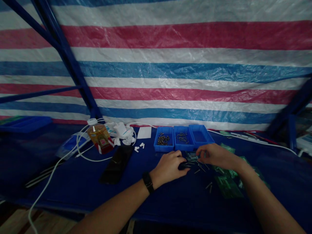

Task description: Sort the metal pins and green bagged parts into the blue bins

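My left hand (170, 166), with a black band on the wrist, rests on the dark blue table cover (73, 182) with fingers curled over a small dark part I cannot make out. My right hand (214, 155) sits just right of it, fingers pinched near a small greenish part (192, 157). Thin metal pins (203, 168) lie scattered between and below the hands. Green circuit boards (227, 185) lie under my right forearm.
Three blue trays stand behind the hands: the left tray (163, 148) holds dark screws, the middle tray (182, 145) pins, and the right tray (203, 139) looks bare. A black phone (117, 164), a bottle (99, 138), white cables (80, 152) and white plastic bits lie left. A striped tarp hangs behind.
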A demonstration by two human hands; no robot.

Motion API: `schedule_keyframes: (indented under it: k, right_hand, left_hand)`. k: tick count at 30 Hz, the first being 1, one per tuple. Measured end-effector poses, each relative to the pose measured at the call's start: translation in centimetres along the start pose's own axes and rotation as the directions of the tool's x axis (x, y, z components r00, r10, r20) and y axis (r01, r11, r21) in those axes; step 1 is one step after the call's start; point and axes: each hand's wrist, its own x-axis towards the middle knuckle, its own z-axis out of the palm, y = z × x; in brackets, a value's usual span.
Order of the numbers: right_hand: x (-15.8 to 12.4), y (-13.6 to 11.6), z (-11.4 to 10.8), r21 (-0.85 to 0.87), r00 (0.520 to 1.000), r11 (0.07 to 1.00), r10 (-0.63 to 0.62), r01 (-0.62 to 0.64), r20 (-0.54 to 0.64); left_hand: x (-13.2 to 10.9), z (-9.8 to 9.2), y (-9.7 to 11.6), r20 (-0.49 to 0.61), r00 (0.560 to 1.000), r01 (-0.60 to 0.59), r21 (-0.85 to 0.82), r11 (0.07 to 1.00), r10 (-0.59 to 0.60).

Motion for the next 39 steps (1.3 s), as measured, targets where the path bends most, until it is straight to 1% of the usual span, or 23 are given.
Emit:
schedule_keyframes:
  k: [2, 4, 6, 9, 14, 19, 22, 24, 26, 28, 29, 30, 31, 32, 33, 34, 35, 36, 37, 39]
  right_hand:
    - [-0.4, 0.1, 0.4, -0.039, 0.998, 0.998, 0.059, -0.058, 0.032]
    - [-0.7, 0.1, 0.6, -0.094, 0.991, 0.987, 0.131, -0.129, 0.015]
    - [-0.9, 0.0, 1.0, -0.168, 0.984, 0.970, 0.178, -0.176, -0.003]
    - [-0.6, -0.5, 1.6, -0.255, 0.979, 0.948, 0.201, -0.190, 0.018]
    - [0.1, -1.8, 2.5, -0.320, 0.973, 0.927, 0.224, -0.196, 0.053]
    - [0.1, -3.0, 2.2, -0.388, 0.962, 0.895, 0.265, -0.218, 0.070]
    - [0.1, -3.0, 2.0, -0.364, 0.961, 0.908, 0.257, -0.206, 0.098]
    - [0.1, -2.7, 1.9, -0.319, 0.963, 0.927, 0.245, -0.197, 0.115]
    - [0.1, -2.4, 1.8, -0.276, 0.967, 0.942, 0.228, -0.190, 0.113]
    - [0.1, -2.0, 1.6, -0.250, 0.973, 0.951, 0.210, -0.181, 0.092]
    - [0.0, -1.9, 1.5, -0.238, 0.977, 0.956, 0.198, -0.173, 0.084]
    - [0.0, -1.9, 1.3, -0.222, 0.980, 0.962, 0.183, -0.161, 0.078]
    - [0.0, -1.8, 1.2, -0.200, 0.984, 0.969, 0.162, -0.144, 0.073]
    - [-0.1, -1.8, 1.1, -0.175, 0.988, 0.977, 0.138, -0.125, 0.063]
    - [-0.1, -1.8, 1.0, -0.151, 0.993, 0.983, 0.113, -0.105, 0.045]
    - [-0.1, -1.8, 0.9, -0.133, 0.996, 0.987, 0.090, -0.086, 0.026]
    - [-0.1, -1.8, 0.9, -0.118, 0.998, 0.991, 0.069, -0.067, 0.013]
    - [-0.1, -1.8, 0.9, -0.103, 0.999, 0.993, 0.053, -0.051, 0.014]
    - [-0.2, -1.8, 0.9, -0.085, 0.999, 0.996, 0.041, -0.039, 0.029]
    - [-0.2, -1.8, 0.9, -0.040, 0.996, 0.999, 0.027, -0.024, 0.081]
  left_hand:
    - [0.1, 0.5, 0.5, 0.023, 0.998, -0.059, 0.122, 0.991, 0.057]
    - [0.2, 0.7, 0.8, 0.048, 0.994, -0.108, 0.205, 0.973, 0.100]
    - [0.3, 0.6, 1.0, 0.085, 0.987, -0.153, 0.251, 0.956, 0.136]
    - [0.4, 0.2, 1.0, 0.120, 0.979, -0.191, 0.280, 0.941, 0.163]
    - [0.5, -0.1, 0.5, 0.118, 0.984, -0.158, 0.256, 0.954, 0.132]
    - [0.4, -0.1, 0.2, 0.118, 0.988, -0.120, 0.228, 0.966, 0.095]
    - [0.3, -0.3, 0.1, 0.070, 0.994, -0.091, 0.185, 0.979, 0.080]
    - [0.2, -0.4, 0.1, 0.012, 0.999, -0.052, 0.110, 0.993, 0.051]
    - [0.3, -0.5, 0.0, -0.065, 0.998, 0.002, -0.017, 1.000, -0.003]
    - [0.4, -0.4, 0.0, -0.133, 0.986, 0.073, -0.212, 0.975, -0.103]
    - [0.5, -0.3, -0.1, -0.149, 0.974, 0.109, -0.338, 0.935, -0.168]
    - [0.6, -0.1, -0.3, -0.145, 0.961, 0.143, -0.476, 0.868, -0.237]
    - [0.8, 0.0, -0.4, -0.116, 0.946, 0.172, -0.611, 0.773, -0.302]
    - [0.9, 0.2, -0.6, -0.070, 0.932, 0.196, -0.727, 0.658, -0.355]
    - [1.0, 0.3, -0.7, -0.019, 0.919, 0.215, -0.814, 0.540, -0.395]
    - [1.1, 0.5, -0.9, 0.031, 0.906, 0.232, -0.871, 0.433, -0.421]
    - [1.2, 0.5, -1.0, 0.075, 0.895, 0.246, -0.905, 0.348, -0.439]
    - [1.2, 0.5, -1.1, 0.106, 0.885, 0.257, -0.923, 0.287, -0.454]
    - [1.2, 0.5, -1.1, 0.127, 0.876, 0.265, -0.933, 0.245, -0.464]
    - [1.2, 0.3, -1.0, 0.157, 0.866, 0.277, -0.941, 0.193, -0.474]
